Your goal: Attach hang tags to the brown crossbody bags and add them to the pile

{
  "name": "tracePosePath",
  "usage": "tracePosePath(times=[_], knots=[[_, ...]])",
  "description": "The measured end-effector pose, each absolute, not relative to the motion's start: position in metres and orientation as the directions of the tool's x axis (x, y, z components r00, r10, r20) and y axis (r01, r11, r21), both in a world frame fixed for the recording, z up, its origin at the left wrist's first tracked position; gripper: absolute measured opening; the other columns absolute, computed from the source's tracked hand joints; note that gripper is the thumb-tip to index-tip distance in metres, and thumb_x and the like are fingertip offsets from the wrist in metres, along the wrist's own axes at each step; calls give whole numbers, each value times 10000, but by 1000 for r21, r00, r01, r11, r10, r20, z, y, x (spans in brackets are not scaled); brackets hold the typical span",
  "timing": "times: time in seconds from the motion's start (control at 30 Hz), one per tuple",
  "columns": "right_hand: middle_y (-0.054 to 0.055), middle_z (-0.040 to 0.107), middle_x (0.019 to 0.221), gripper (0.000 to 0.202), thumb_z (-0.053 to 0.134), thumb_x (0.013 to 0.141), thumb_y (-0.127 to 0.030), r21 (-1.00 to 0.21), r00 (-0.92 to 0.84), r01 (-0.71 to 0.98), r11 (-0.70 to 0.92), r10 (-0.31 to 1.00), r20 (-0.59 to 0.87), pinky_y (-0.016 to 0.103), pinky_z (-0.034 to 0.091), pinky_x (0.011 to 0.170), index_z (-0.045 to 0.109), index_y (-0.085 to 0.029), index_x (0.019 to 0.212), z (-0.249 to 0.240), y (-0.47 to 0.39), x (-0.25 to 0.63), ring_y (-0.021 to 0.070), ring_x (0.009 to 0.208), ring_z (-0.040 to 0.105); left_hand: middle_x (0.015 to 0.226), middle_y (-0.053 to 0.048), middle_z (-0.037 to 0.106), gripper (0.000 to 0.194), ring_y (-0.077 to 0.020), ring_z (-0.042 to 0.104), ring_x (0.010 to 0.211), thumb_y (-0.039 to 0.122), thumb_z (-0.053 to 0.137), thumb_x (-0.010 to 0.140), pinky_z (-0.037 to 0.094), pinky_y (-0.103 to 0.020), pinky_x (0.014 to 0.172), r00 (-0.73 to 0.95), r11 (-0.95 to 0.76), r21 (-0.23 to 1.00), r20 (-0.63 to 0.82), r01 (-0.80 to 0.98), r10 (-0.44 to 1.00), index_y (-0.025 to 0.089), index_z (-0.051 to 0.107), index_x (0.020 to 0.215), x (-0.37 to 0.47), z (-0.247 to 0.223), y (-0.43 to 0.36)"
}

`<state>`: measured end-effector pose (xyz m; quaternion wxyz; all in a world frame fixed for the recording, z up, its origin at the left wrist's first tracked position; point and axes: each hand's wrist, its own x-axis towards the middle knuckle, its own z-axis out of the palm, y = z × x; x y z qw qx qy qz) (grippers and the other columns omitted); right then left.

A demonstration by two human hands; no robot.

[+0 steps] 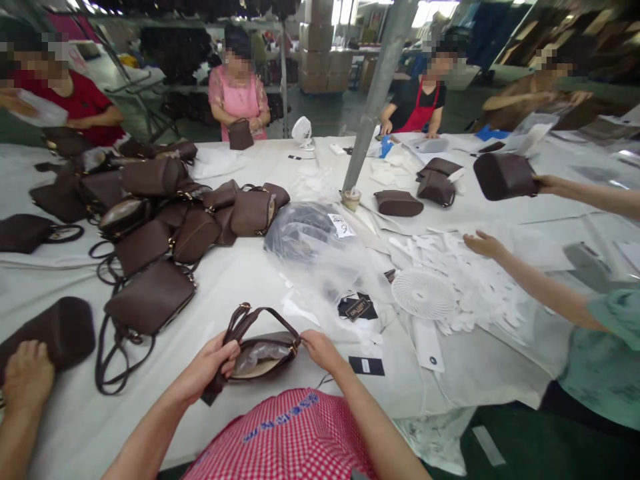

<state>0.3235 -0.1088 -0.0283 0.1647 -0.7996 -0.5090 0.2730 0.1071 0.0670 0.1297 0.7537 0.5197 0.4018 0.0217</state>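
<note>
My left hand [217,363] grips and my right hand [317,348] pinches opposite ends of a brown bag [270,368] above the white table [240,270], clear plastic [255,358] inside, mouth not yet closed, more bags [143,248] heaped leftward.

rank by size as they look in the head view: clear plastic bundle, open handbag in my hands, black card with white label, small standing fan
1. Clear plastic bundle
2. Open handbag
3. Black card and standing fan: too alike to rank, and the fan stands farther away.
</note>
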Motion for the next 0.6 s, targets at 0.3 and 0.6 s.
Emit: tracePosePath(times=[0.3,0.6], knots=[[130,624,1004,265,373,876,-31,-304,474,807,-507,862,-180,306,452,840,586,-154,975,-67,-58,344,209,935,578,639,76,367,391,-48,321,473,505,633,772,329,-196,477,681,504,800,-569,327,462,189,403,764,97,126,61],[133,611,1016,200,418,883,-73,-233,420,851,-472,875,-239,273,453,792,578,-134,987,-60,-52,348,202,910,592,629,87,360,365,-47,319,468,468,637,784,329,-194,478,686,566,784,-559,255,466,189,403,795,105,123,62]])
